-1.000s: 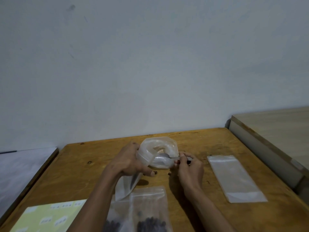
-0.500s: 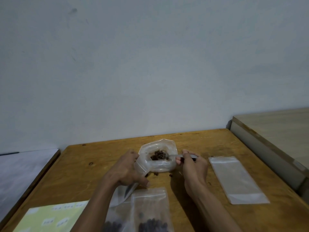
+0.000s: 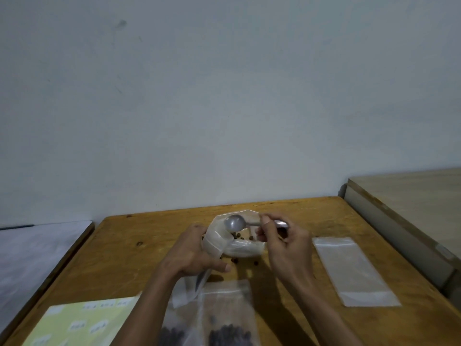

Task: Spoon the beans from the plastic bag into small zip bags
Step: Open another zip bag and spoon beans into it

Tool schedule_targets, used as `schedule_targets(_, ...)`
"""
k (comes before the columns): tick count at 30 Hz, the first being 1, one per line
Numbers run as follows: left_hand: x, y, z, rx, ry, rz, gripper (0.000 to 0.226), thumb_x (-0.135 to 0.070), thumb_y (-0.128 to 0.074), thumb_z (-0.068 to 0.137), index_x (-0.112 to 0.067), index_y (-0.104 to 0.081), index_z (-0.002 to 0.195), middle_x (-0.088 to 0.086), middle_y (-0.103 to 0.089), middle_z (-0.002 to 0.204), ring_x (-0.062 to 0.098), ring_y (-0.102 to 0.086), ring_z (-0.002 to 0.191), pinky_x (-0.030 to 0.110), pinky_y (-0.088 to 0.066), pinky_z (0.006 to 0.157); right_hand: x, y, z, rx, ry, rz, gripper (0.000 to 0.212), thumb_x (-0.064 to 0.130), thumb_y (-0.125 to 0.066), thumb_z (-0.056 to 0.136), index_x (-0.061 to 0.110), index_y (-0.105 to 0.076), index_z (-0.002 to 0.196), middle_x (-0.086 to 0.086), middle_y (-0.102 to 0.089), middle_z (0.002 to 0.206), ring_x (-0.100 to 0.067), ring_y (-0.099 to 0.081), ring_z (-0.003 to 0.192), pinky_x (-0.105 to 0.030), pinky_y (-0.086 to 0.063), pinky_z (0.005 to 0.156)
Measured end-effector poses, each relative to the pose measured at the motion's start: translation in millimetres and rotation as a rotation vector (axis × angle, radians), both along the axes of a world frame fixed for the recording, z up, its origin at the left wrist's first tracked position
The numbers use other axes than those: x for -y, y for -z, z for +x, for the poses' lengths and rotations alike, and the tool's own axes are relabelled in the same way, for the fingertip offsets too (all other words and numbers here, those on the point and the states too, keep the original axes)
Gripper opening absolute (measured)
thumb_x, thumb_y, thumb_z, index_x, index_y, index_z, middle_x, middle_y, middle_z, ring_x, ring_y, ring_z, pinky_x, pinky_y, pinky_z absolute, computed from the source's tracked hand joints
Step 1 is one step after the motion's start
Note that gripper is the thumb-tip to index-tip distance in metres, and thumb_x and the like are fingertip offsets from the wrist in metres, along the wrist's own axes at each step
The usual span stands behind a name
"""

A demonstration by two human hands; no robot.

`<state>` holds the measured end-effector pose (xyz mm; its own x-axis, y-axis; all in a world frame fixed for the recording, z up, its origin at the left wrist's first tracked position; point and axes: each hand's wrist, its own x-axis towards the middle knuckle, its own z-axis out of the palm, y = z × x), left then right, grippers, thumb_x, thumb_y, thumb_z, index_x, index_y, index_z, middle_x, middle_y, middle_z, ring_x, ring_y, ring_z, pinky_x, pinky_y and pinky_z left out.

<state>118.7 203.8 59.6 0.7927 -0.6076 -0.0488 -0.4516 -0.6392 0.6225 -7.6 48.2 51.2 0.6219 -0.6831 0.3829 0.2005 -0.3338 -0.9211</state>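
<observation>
- Left hand (image 3: 192, 255): grips open zip bag (image 3: 232, 242), centre of surface (image 3: 139, 236).
- Right hand (image 3: 284, 243): pinches spoon (image 3: 235, 223), tipped over bag mouth; beans (image 3: 240, 236) dropping.
- Next: likely refill from near bean bag (image 3: 224, 318).

Dim, flat indoor light from my end — grey cast over the wall (image 3: 224, 96), low contrast. Soft shadows fall toward 6 o'clock under the right hand (image 3: 287, 248) on the table (image 3: 139, 258). Faint glare on the spoon (image 3: 234, 223). Everything slightly soft; beans near 6 o'clock blurred. Wide-angle bending at 3 and 9 o'clock edges — table sides splay.
</observation>
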Motion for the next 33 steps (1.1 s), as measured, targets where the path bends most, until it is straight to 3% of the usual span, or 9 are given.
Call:
schedule_targets(7,-17.2,-2.3,1.0,0.004,-0.069,-0.256,0.089,-0.043,-0.099,0.051,-0.032,-0.052,0.126,-0.021,-0.059,0.109,-0.002,-0.056,0.096,0.021,-0.049,0.074,20.7,26.0,20.8,-0.245,0.154,0.119,0.016,0.018,-0.065,0.095,0.032,-0.067,0.09,0.008,-0.072,0.084,-0.012,-0.069,0.085,-0.034,-0.059,0.077)
schedule_targets(10,-21.1,-8.1,-0.9,0.029,-0.054,-0.322,0.099,-0.054,-0.096,0.049,-0.027,-0.053,0.135,-0.014,-0.062,0.121,0.006,-0.06,0.107,0.027,-0.056,0.083,22.0,29.2,20.6,-0.345,0.158,0.062,0.013,0.023,-0.069,0.092,0.023,-0.073,0.105,0.003,-0.072,0.1,-0.019,-0.067,0.101,-0.03,-0.055,0.079)
schedule_targets(12,-23.5,-11.8,-3.6,0.042,-0.064,-0.363,0.108,-0.061,-0.094,0.047,-0.026,-0.05,0.14,-0.01,-0.062,0.127,0.013,-0.06,0.114,0.036,-0.058,0.091,16.0,22.8,21.1,-0.44,0.191,-0.056,0.028,0.033,-0.07,0.091,0.024,-0.069,0.117,0.0,-0.068,0.117,-0.021,-0.061,0.114,-0.043,-0.054,0.093)
schedule_targets(14,-23.1,-15.8,-7.1,0.054,-0.088,-0.416,0.105,-0.059,-0.094,0.048,-0.026,-0.052,0.137,-0.009,-0.063,0.126,0.014,-0.061,0.115,0.037,-0.058,0.093,5.8,9.4,18.0,-0.395,0.205,-0.193,0.032,0.044,-0.07,0.088,0.029,-0.069,0.116,0.003,-0.066,0.121,-0.02,-0.057,0.117,-0.049,-0.051,0.097)
schedule_targets(19,-17.1,-26.9,-18.7,0.12,-0.116,-0.509,0.094,-0.052,-0.091,0.05,-0.023,-0.053,0.131,-0.008,-0.064,0.117,0.01,-0.064,0.102,0.025,-0.056,0.074,-31.2,-37.4,7.6,-0.209,-0.087,-0.392,0.033,0.055,-0.072,0.081,0.028,-0.077,0.1,0.013,-0.07,0.104,-0.004,-0.06,0.101,-0.028,-0.051,0.083)
schedule_targets(21,-18.6,-28.3,-23.9,0.12,-0.131,-0.536,0.096,-0.054,-0.089,0.045,-0.024,-0.052,0.129,-0.011,-0.064,0.113,0.005,-0.063,0.099,0.02,-0.053,0.07,-40.9,-45.2,8.9,-0.221,-0.113,-0.381,0.027,0.047,-0.073,0.084,0.025,-0.079,0.098,0.012,-0.072,0.101,-0.004,-0.062,0.097,-0.026,-0.05,0.08)
schedule_targets(24,-30.6,-25.5,-26.2,0.093,-0.133,-0.581,0.101,-0.058,-0.091,0.042,-0.023,-0.054,0.13,-0.013,-0.063,0.117,0.002,-0.06,0.107,0.019,-0.052,0.083,-43.0,-44.2,8.5,-0.131,-0.018,-0.466,0.017,0.029,-0.068,0.093,0.015,-0.078,0.094,0.004,-0.072,0.095,-0.007,-0.063,0.086,-0.025,-0.05,0.071)
schedule_targets(29,-50.5,-34.3,-28.0,-0.09,-0.141,-0.895,0.03,-0.034,-0.075,0.077,-0.014,-0.072,0.1,-0.002,-0.074,0.098,0.014,-0.071,0.095,0.029,-0.057,0.086,-34.2,-45.3,2.1,-0.018,0.048,-0.6,0.013,0.022,-0.066,0.096,0.014,-0.075,0.094,0.005,-0.067,0.09,-0.005,-0.059,0.076,-0.022,-0.05,0.066)
schedule_targets(33,-57.5,-36.4,-29.0,-0.091,-0.157,-0.963,0.019,-0.032,-0.074,0.079,-0.014,-0.073,0.084,0.006,-0.071,0.085,0.02,-0.065,0.085,0.044,-0.056,0.086,-34.6,-50.1,-6.9,-0.091,-0.187,-0.265,0.017,0.036,-0.068,0.093,0.02,-0.073,0.094,0.009,-0.072,0.09,-0.003,-0.065,0.083,-0.029,-0.057,0.073)
